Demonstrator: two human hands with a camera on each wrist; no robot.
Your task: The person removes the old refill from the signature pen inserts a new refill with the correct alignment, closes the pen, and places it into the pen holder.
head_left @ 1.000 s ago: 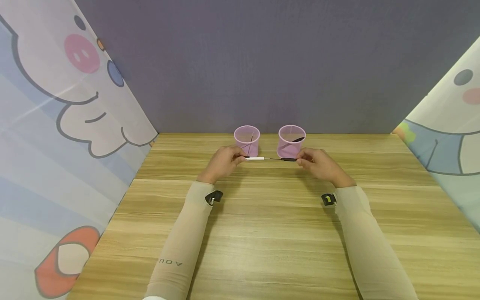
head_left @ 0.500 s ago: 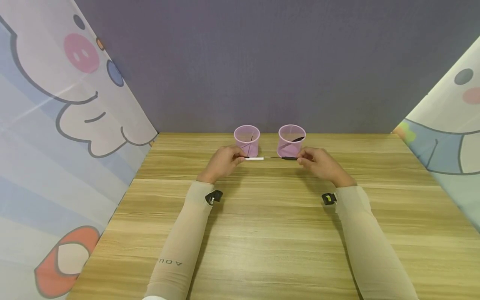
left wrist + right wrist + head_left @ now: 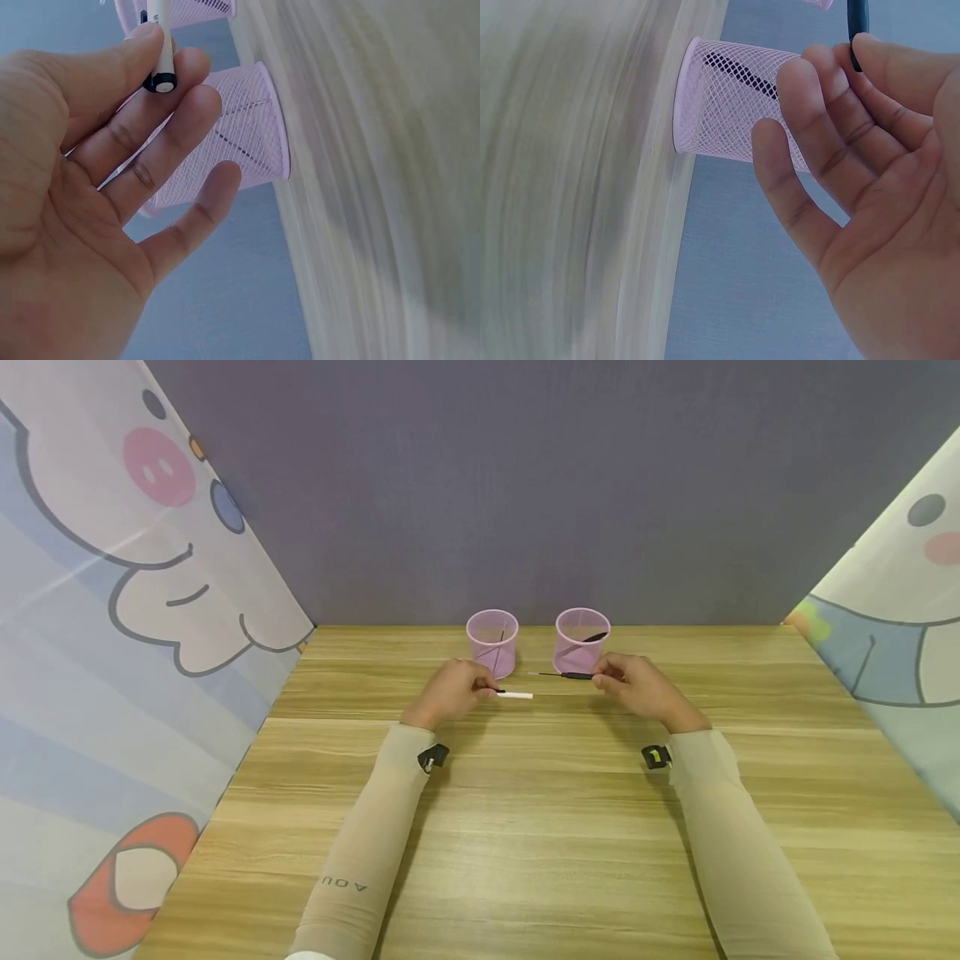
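Note:
My left hand (image 3: 447,693) pinches a slim white pen (image 3: 516,695) between thumb and index finger, its free end pointing right. In the left wrist view the pen's near end is black-rimmed, and the other fingers are spread loosely. A thin tool with a black handle (image 3: 577,676) and a narrow dark shaft is pinched by my right hand (image 3: 643,690). Its pale tip points left, behind the pen's free end in the head view. The right wrist view shows only the black handle (image 3: 859,26) at the thumb; the shaft is out of frame.
Two pink mesh pen holders stand near the back panel (image 3: 540,485): the left holder (image 3: 506,662) has thin dark lines showing through it, the right holder (image 3: 566,658) a black object leaning inside. Both are close behind my hands on the wooden table (image 3: 540,827).
My left hand has moved nearer to me and slightly right with the white pen, out of line with the black-handled tool. A second ago the two tips nearly met. My right hand has barely moved.

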